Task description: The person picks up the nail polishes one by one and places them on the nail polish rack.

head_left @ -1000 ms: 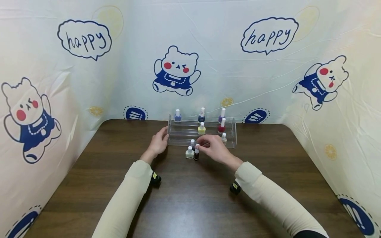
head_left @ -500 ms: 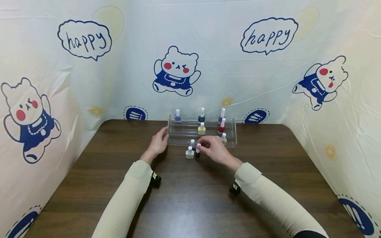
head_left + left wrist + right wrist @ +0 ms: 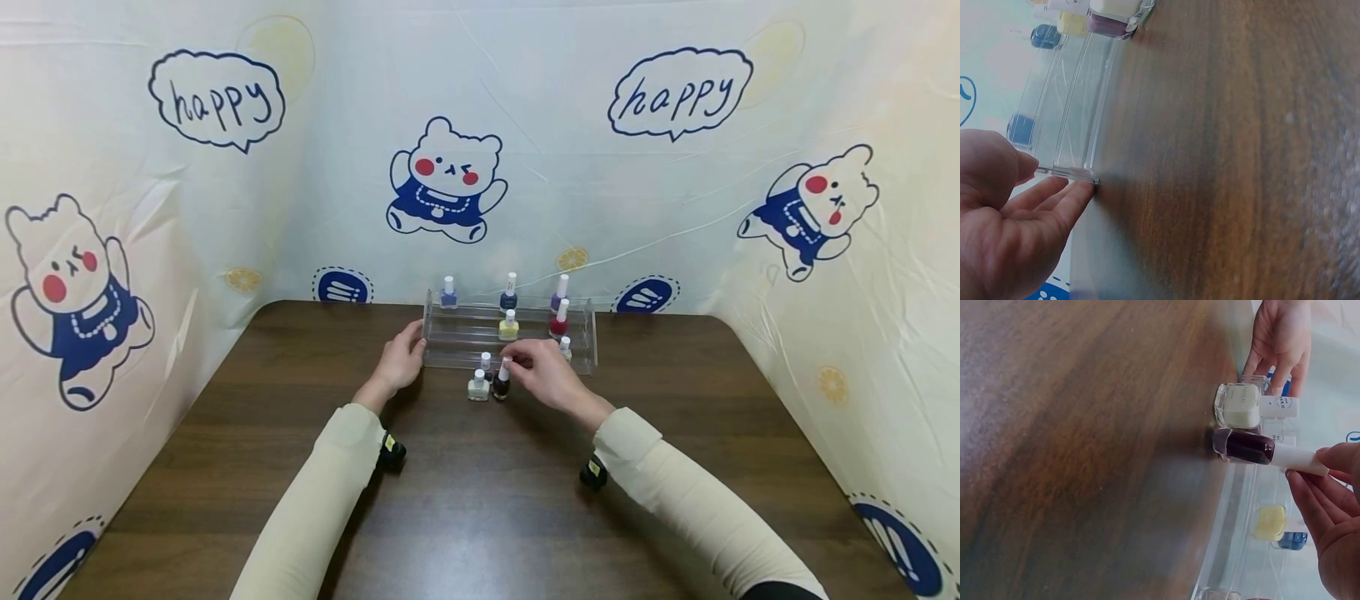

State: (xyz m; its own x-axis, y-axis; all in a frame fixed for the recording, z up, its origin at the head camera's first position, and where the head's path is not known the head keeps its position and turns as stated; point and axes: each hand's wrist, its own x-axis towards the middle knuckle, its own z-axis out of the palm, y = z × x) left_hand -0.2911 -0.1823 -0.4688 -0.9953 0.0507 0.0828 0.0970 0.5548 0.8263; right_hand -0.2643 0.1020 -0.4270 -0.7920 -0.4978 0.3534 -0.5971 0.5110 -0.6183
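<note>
My right hand (image 3: 551,375) pinches the white cap of a dark nail polish bottle (image 3: 501,387) between thumb and fingertips. In the right wrist view this dark bottle (image 3: 1249,447) leans slightly; whether its base touches the table I cannot tell. Close beside it stands a pale nail polish bottle (image 3: 477,389), with another white-capped bottle (image 3: 486,361) partly hidden behind. All three are in front of a clear tiered rack (image 3: 457,337). Fairly straight fingers of my left hand (image 3: 397,360) touch the rack's left end, as the left wrist view shows near the panel (image 3: 1072,174).
On the rack stand a light blue bottle (image 3: 448,296), a navy one (image 3: 508,298), a purple one (image 3: 558,300), a yellow one (image 3: 508,330) and a red one (image 3: 558,325). A pale bottle (image 3: 566,348) is partly behind my right hand. A printed curtain (image 3: 555,150) surrounds the brown table (image 3: 480,500).
The dark bottle, held by its cap, has shifted slightly right and toward the rack, away from the pale bottle. My left hand stays at the rack's end.
</note>
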